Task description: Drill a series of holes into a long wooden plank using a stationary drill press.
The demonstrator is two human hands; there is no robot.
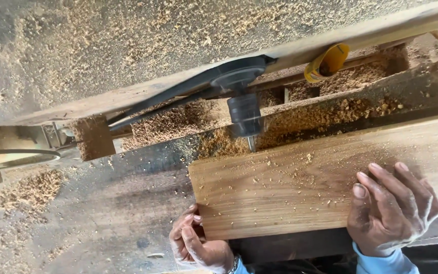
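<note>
A flat wooden board (300, 182) lies across the worn machine table (117, 203), dusted with sawdust. My left hand (196, 243) grips the board's near left corner, fingers curled around its end. My right hand (391, 208) presses flat on top of the board near its front edge, fingers spread. Just beyond the board's far edge a dark spindle with a cutter bit (247, 124) points down toward the wood, close to the edge; whether it touches is unclear.
Black drive belts (168, 99) run from the spindle pulley to the left. Heaps of sawdust (178, 122) fill the machine frame behind. A yellow tube-like object (328, 62) lies at the back right. A round metal rim (11, 158) shows at the left.
</note>
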